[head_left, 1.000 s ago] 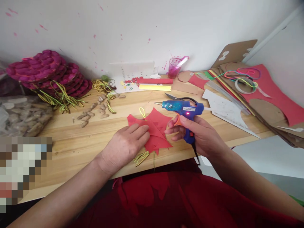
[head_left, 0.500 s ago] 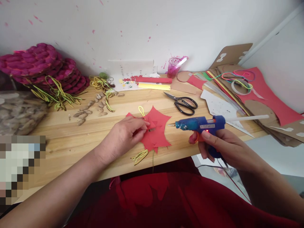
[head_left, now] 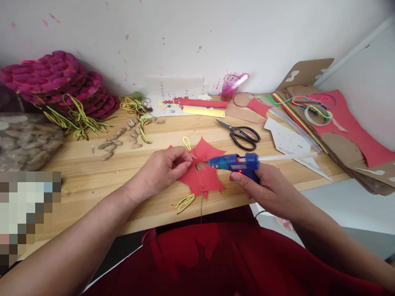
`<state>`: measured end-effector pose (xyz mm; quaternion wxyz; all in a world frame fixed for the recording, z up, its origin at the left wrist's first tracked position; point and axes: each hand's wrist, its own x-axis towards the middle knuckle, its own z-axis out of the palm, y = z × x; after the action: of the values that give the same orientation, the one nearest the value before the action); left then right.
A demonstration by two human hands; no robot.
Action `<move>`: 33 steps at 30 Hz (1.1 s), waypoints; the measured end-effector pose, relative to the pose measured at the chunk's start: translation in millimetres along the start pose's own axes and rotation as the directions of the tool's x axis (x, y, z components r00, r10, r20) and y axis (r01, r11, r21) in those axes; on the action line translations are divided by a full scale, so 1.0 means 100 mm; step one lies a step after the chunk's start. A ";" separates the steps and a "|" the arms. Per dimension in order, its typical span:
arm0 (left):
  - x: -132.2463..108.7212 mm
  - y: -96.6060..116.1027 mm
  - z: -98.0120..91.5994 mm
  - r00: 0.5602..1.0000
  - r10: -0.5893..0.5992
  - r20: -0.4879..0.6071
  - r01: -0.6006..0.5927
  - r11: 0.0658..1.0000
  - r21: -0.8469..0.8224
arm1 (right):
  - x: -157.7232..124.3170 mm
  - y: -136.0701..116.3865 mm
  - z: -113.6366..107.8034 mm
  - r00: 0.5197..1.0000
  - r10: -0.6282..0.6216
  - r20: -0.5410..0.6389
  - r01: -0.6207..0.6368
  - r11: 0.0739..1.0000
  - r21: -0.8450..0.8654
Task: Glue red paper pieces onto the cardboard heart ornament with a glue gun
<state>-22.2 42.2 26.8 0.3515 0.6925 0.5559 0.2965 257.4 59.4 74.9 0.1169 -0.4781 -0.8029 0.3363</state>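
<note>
A red pointed paper shape (head_left: 210,174) lies on the wooden table in front of me. A yellow cord loop (head_left: 187,142) shows at its far edge and a yellow cord tassel (head_left: 184,203) at its near edge. My left hand (head_left: 168,168) pinches a part of the red paper at the left of its middle. In my right hand (head_left: 265,187) is a blue hot glue gun (head_left: 231,161) with a long white glue stick in its back and a small red light. Its nozzle points left, over the middle of the paper, close to my left fingertips.
Black scissors (head_left: 242,135) lie beyond the paper. Loose peanuts (head_left: 114,144) and a bag of peanuts (head_left: 27,139) are at the left, by stacked magenta rounds (head_left: 58,82). A stained plastic cup (head_left: 230,86) stands by the wall; cardboard (head_left: 336,152) and tape (head_left: 317,115) are at the right.
My right hand has moved the glue gun left, so its nozzle is now over the red paper near my left fingers. My left hand stays at the paper. The view has shifted slightly.
</note>
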 end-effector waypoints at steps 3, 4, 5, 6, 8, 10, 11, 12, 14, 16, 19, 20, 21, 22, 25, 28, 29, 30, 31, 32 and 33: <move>0.00 0.00 0.00 1.000 0.000 -0.004 0.000 1.000 -0.004 | 0.02 -0.01 0.00 1.000 -0.022 -0.015 0.021 0.999 -0.039; 0.00 0.00 0.00 1.000 0.002 -0.008 -0.002 1.000 -0.006 | 0.03 -0.02 0.01 0.999 -0.027 -0.021 0.026 0.998 -0.049; 0.00 0.01 0.00 1.000 0.004 -0.012 -0.004 1.000 -0.009 | 0.04 -0.02 0.01 0.999 -0.033 -0.026 0.031 0.998 -0.056; 0.00 0.01 0.00 1.000 0.005 -0.017 -0.005 1.000 -0.014 | 0.05 -0.03 0.01 0.999 -0.040 -0.029 0.038 0.997 -0.060; 0.02 0.01 0.00 1.000 0.004 -0.028 -0.004 1.000 -0.027 | 0.07 -0.03 0.02 0.998 -0.060 -0.029 0.057 0.996 -0.070; 0.03 0.01 0.00 0.999 -0.001 -0.032 0.000 0.999 -0.040 | 0.09 -0.04 0.02 0.997 -0.069 -0.026 0.067 0.994 -0.087; 0.03 0.01 0.00 1.000 -0.004 -0.031 0.002 0.999 -0.046 | 0.10 -0.04 0.02 0.998 -0.066 -0.023 0.063 0.993 -0.101; 0.03 0.01 0.00 1.000 -0.007 -0.028 0.006 0.999 -0.051 | 0.11 -0.05 0.02 0.998 -0.060 -0.022 0.057 0.991 -0.117; 0.03 0.01 0.01 1.000 -0.015 -0.025 0.013 0.998 -0.058 | 0.12 -0.05 0.02 0.999 -0.043 -0.014 0.041 0.989 -0.144; 0.03 0.01 0.01 0.999 -0.019 -0.030 0.017 0.998 -0.063 | 0.13 -0.06 0.02 1.000 -0.029 0.000 0.029 0.987 -0.159; 0.02 0.01 0.01 0.998 -0.019 -0.051 0.016 0.998 -0.062 | 0.14 -0.06 0.02 1.000 -0.004 0.016 0.006 0.987 -0.162; 0.02 0.02 0.02 0.998 -0.020 -0.058 0.016 0.998 -0.060 | 0.15 -0.07 0.02 1.000 0.000 0.019 0.003 0.987 -0.161; 0.02 0.02 0.02 0.998 -0.021 -0.066 0.017 0.998 -0.059 | 0.15 -0.07 0.02 1.000 0.001 0.021 0.003 0.987 -0.160; 0.02 0.02 0.02 0.997 -0.024 -0.072 0.020 0.998 -0.058 | 0.16 -0.07 0.02 1.000 -0.002 0.021 0.006 0.987 -0.161; 0.02 0.02 0.02 0.995 -0.035 -0.097 0.029 0.997 -0.070 | 0.18 -0.08 0.01 1.000 -0.021 0.017 0.024 0.985 -0.169; 0.02 0.01 0.03 0.991 -0.064 -0.120 0.052 0.994 -0.100 | 0.19 -0.09 0.00 0.999 -0.040 0.016 0.042 0.984 -0.175; 0.02 0.01 0.03 0.989 -0.071 -0.127 0.057 0.992 -0.109 | 0.19 -0.09 0.00 0.999 -0.044 0.014 0.046 0.983 -0.176; 0.01 0.01 0.04 0.988 -0.075 -0.134 0.060 0.992 -0.111 | 0.19 -0.09 0.00 0.999 -0.046 0.012 0.048 0.983 -0.179; 0.01 0.01 0.04 0.987 -0.074 -0.143 0.058 0.992 -0.110 | 0.19 -0.09 0.00 0.999 -0.047 0.012 0.048 0.982 -0.181; 0.01 0.01 0.05 0.986 -0.070 -0.153 0.054 0.993 -0.107 | 0.19 -0.09 0.00 0.999 -0.046 0.016 0.048 0.982 -0.182; 0.00 0.02 0.05 0.984 -0.066 -0.163 0.049 0.993 -0.104 | 0.20 -0.09 0.00 0.999 -0.045 0.025 0.049 0.982 -0.181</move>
<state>-17.3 41.7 25.4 0.3464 0.6305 0.5876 0.3703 240.7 73.1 78.0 0.0727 -0.4642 -0.8424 0.2638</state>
